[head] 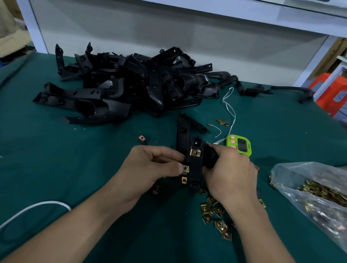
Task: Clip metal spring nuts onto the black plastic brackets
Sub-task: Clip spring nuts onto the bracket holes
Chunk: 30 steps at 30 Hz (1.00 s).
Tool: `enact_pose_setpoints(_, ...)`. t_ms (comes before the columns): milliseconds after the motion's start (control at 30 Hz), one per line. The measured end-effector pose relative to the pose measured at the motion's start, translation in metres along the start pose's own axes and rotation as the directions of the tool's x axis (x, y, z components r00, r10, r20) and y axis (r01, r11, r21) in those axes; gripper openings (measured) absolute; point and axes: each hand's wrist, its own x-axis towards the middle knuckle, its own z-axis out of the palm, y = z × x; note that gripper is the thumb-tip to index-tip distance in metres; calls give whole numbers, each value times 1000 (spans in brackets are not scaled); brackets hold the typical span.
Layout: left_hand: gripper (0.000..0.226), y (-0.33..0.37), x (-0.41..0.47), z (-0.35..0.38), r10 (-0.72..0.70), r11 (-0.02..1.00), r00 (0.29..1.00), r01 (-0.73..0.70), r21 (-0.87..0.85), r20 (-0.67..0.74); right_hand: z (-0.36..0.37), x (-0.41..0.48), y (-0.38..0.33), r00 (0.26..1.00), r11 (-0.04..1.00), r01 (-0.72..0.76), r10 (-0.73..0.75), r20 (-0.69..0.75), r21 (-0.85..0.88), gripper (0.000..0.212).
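Across the green bench mat [57,172], at 11 o'clock, lies the heap of black plastic brackets [130,84]: I judge them rigid, light mouldings that will not flex under a push. At 3 o'clock sits the clear bag [321,202] of spare nuts. At centre, my right hand [230,173] wraps one bracket [194,167], fingers curled round its thick side. My left hand [152,165], at 9 o'clock of that bracket, pinches a metal spring nut [185,168] with the thumb against the bracket's left edge. Loose nuts [213,212] lie at 5 o'clock. One clipped nut [195,152] already sits toward 12 o'clock on the same strip. The nut looks small, springy, thin-edged and slick. It is best gripped by its flat faces, open mouth toward the plastic.
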Motion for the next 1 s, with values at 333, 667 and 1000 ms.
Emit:
enact_pose_setpoints(333, 26, 2, -2, 2, -37, 998, 999, 36, 54, 16, -1, -1, 0, 996, 999, -31, 33, 82, -19, 26)
enact_pose_setpoints(667, 32, 3, -5, 6, -70, 997, 997, 71, 25, -14, 0, -4, -3, 995, 996, -19, 27, 92, -83, 27)
enact_pose_setpoints(1000, 25, -7, -5, 14, -70, 997, 996, 70, 9, -46, 0, -10, -9, 996, 993, -21, 31, 87, -116, 24)
